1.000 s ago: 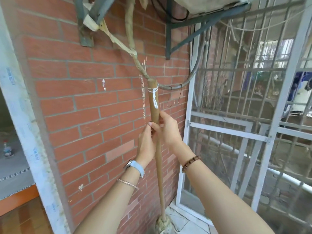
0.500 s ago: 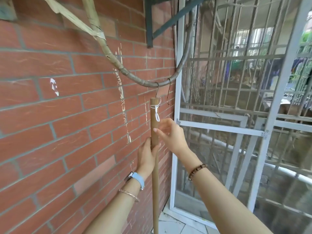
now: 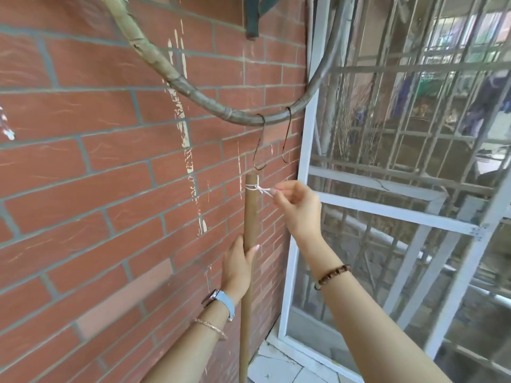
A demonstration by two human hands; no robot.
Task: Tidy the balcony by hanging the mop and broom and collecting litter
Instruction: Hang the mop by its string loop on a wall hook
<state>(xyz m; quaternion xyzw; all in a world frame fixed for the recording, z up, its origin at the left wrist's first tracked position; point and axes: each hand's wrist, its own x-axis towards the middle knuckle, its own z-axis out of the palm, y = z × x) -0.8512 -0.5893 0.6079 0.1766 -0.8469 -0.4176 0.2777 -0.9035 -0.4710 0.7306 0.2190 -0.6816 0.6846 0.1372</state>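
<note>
A brown wooden mop handle (image 3: 251,214) stands upright against the brick wall, its head out of view below. My left hand (image 3: 238,265) is closed around the handle about a third of the way down. A white string loop (image 3: 261,189) is tied near the handle's top, and my right hand (image 3: 297,207) pinches its free end, pulling it to the right. Two thin wire hooks (image 3: 260,150) hang from a curved wrapped pipe (image 3: 193,92) just above the handle's tip. The nearer hook ends a little above the handle top.
The red brick wall (image 3: 96,175) fills the left side. A white metal frame (image 3: 301,189) and barred grille (image 3: 401,161) close off the right. Pale floor tiles (image 3: 276,366) show at the bottom. A dark bracket (image 3: 253,17) is fixed to the wall above.
The view moved closer to the hooks. My right hand left the handle and took hold of the white string, pulling it out to the right. My left hand kept its grip on the handle.
</note>
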